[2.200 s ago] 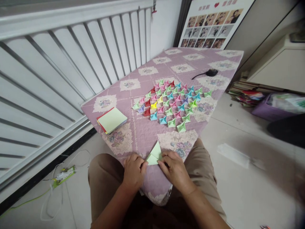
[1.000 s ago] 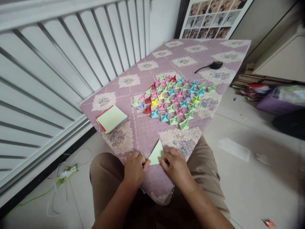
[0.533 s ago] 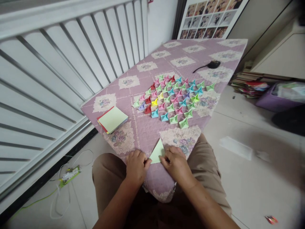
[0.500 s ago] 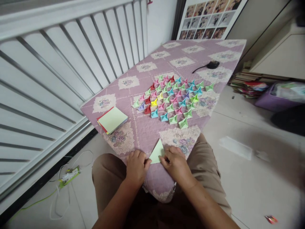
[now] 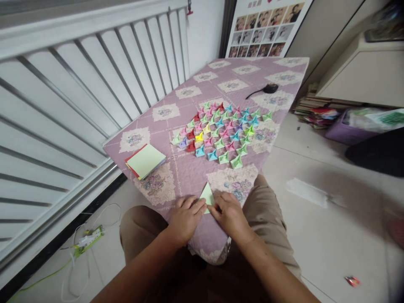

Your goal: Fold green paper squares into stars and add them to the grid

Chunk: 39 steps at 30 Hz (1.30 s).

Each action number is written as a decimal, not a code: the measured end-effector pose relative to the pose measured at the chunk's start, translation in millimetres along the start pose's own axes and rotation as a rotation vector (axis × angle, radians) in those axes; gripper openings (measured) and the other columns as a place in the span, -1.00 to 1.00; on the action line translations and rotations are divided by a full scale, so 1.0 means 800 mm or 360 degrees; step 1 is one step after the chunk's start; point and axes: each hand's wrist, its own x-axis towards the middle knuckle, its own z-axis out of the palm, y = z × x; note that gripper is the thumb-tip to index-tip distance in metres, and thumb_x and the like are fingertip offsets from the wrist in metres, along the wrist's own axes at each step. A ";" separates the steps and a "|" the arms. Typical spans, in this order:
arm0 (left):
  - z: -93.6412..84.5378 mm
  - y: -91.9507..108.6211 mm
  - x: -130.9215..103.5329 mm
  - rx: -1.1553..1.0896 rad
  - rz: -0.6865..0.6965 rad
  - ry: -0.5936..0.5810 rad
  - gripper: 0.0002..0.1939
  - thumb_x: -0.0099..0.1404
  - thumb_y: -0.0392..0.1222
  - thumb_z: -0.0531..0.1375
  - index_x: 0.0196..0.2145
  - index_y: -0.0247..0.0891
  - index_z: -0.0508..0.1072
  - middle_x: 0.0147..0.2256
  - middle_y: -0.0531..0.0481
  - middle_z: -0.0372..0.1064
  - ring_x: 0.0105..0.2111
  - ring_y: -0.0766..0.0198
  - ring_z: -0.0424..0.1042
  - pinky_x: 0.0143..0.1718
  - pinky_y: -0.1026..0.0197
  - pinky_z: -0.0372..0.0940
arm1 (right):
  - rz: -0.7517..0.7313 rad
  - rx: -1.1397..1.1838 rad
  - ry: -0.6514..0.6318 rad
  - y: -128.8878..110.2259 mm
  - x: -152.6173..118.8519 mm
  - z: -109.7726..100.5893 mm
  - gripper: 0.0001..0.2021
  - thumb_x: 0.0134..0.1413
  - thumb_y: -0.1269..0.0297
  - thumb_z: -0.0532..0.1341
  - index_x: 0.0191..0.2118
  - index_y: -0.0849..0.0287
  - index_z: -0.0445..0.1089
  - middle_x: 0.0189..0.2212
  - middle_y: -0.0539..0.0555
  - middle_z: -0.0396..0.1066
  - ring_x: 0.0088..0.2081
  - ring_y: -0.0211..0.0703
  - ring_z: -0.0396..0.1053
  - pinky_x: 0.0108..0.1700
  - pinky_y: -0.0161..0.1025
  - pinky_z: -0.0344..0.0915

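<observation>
A pale green paper [image 5: 207, 196], folded to a pointed triangle, lies near the table's front corner. My left hand [image 5: 187, 216] rests over its left edge, with the fingers close together and the fingertips on the paper. On the right side, my right hand [image 5: 227, 211] has its fingers bent and pinches the paper's lower right edge. Beyond the hands stand several small folded paper shapes [image 5: 224, 133] in rows, coloured green, pink, blue, red, yellow and purple. To the left lies a stack of square paper sheets [image 5: 146, 161] with a pale green one on top.
The purple quilted cloth [image 5: 186, 176] covers the table. A black object with a short cable [image 5: 270, 88] lies at the back right. White radiator bars [image 5: 85, 80] border the left side. A power strip [image 5: 89, 240] is on the floor at the lower left.
The pale green paper looks narrower, its left side now folded in. My left hand has moved onto the paper from its left corner. The camera view has shifted slightly.
</observation>
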 end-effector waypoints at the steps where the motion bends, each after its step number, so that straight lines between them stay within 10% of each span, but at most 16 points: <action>1: 0.000 0.000 0.000 0.0002 -0.0006 -0.0004 -0.64 0.42 -0.16 -0.07 0.13 -0.08 0.26 0.18 0.08 0.18 0.12 0.12 0.12 0.03 0.02 0.07 | 0.0003 0.0018 0.0001 0.000 -0.002 -0.001 -0.80 0.04 0.30 0.25 -0.52 0.16 0.25 -0.47 0.06 0.26 -0.34 -0.12 0.20 -0.24 -0.20 0.14; 15: -0.008 0.000 0.001 0.0020 0.0051 -0.0084 -0.62 0.39 -0.16 -0.01 0.13 0.05 0.23 0.20 0.11 0.13 0.10 0.08 0.11 -0.03 0.00 0.11 | -0.0259 0.0147 0.0175 0.003 -0.019 -0.006 -0.86 0.17 0.41 0.11 -0.22 0.21 0.41 -0.23 0.16 0.42 -0.15 -0.10 0.34 -0.08 -0.11 0.30; 39: -0.003 -0.041 -0.031 -0.0246 0.0181 -0.0068 -0.66 0.35 -0.13 0.07 0.07 0.04 0.33 0.19 0.04 0.14 0.17 0.10 0.02 0.12 -0.01 0.02 | -0.0531 -0.0363 -0.0372 -0.017 -0.042 -0.019 -0.55 0.07 0.15 0.24 0.09 0.09 0.34 0.05 0.26 0.32 0.06 0.09 0.26 0.04 0.02 0.27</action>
